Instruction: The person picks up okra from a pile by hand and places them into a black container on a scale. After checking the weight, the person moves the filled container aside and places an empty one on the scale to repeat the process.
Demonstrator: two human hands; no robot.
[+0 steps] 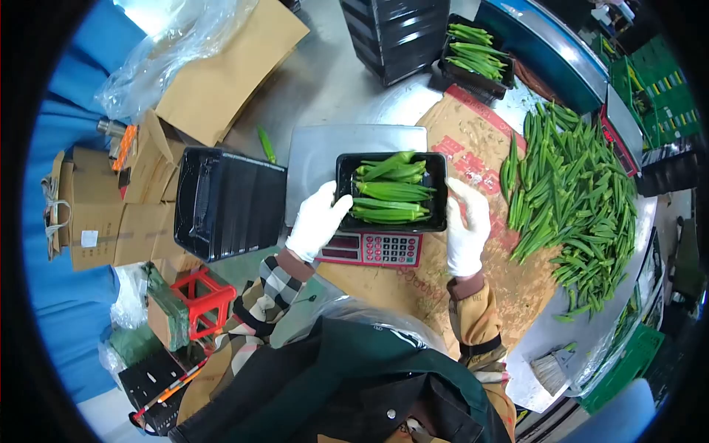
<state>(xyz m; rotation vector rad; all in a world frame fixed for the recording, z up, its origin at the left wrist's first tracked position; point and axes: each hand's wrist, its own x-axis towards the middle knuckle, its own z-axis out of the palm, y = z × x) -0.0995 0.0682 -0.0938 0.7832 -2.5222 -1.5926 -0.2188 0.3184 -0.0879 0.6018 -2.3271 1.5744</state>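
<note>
Both of my hands wear white gloves and hold a black plastic tray (441, 193) between them. Fingers of my left hand (318, 221) grip its left edge, the thumb over the rim. On the opposite side my right hand (468, 227) is closed on the right edge. Several green okra pods (395, 191) lie side by side in the tray. Beneath and behind it is the metal plate of a weighing scale (317, 151), whose red keypad panel (390, 249) faces me.
A large heap of loose okra (572, 199) covers the right side of the table over flattened cardboard (436, 288). Stacked black trays (233, 203) stand left of the scale. Another filled tray (476, 55) sits at the back. A brush (550, 371) lies front right.
</note>
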